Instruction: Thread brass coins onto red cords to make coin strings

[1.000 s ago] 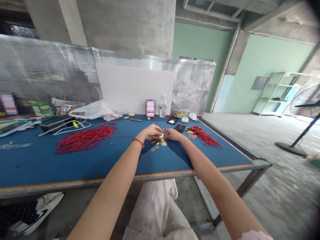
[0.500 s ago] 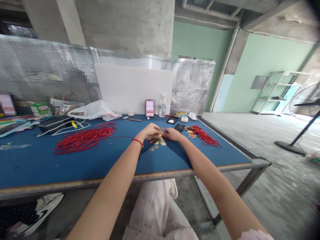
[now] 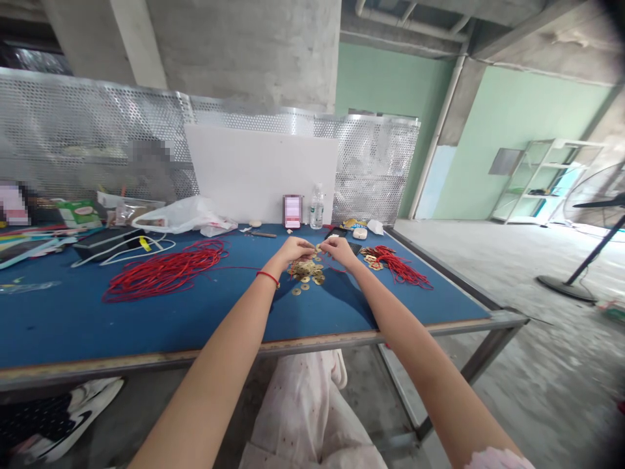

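Over the blue tabletop my left hand [image 3: 295, 249] and my right hand [image 3: 338, 249] face each other, fingertips almost meeting. Between them is a small brass coin with a hole [image 3: 317, 248]; the left fingers pinch it. My right hand is closed in a pinch at the coin, on what looks like a thin red cord [image 3: 338, 268] that trails beneath it; its tip is too small to make out. Below both hands lies a loose pile of brass coins [image 3: 306, 269]. Another stretch of cord runs from the left toward my left wrist.
A large red cord bundle [image 3: 163, 270] lies left; finished-looking red cords with coins [image 3: 398, 267] lie right. Behind stand a lit phone [image 3: 293, 212] and a water bottle [image 3: 317, 207]. A white plastic bag [image 3: 188, 215] and a black box with a white cable [image 3: 107, 244] are back left.
Both hands have lifted slightly away from the coin pile, uncovering more of it. The right hand has moved up and back, with a coin now showing between the fingertips.
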A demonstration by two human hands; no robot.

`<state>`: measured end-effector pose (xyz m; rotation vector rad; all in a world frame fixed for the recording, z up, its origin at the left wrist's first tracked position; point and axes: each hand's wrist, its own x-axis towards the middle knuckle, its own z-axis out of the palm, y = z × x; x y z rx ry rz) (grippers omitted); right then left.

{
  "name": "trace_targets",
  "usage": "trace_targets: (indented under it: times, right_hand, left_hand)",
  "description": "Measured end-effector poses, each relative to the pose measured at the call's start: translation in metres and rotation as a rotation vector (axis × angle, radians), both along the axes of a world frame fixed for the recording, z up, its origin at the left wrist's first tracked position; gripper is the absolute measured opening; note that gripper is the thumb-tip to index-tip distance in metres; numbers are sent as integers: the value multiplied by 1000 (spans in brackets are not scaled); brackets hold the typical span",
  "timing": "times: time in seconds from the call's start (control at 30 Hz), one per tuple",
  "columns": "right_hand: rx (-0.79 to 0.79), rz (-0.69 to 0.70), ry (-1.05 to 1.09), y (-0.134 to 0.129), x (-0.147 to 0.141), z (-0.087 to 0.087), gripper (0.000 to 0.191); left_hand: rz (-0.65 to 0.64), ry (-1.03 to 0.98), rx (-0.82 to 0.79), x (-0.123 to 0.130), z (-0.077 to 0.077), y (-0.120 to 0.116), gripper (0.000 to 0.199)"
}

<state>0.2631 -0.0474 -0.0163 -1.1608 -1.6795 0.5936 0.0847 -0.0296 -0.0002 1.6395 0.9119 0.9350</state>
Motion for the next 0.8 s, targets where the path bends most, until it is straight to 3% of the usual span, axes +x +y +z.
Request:
trace_targets:
  times: [0.17,0.53,0.73,0.8]
  right_hand:
    - [57,-43,-178,-2,-2,-2,17]
    - [91,64,-33,-2,-2,0,19]
    - [135,68,-190,-1,0,4,15]
    - [121,72,-153,-2,2,7,15]
  left_hand:
    - [-7,-7,-11,0,0,0,24]
    - [-51,-51,10,1,4,-4,33]
    - [2,-182,-16,-1,6,-4,37]
    - [3,-239,-40,-2,7,-4,37]
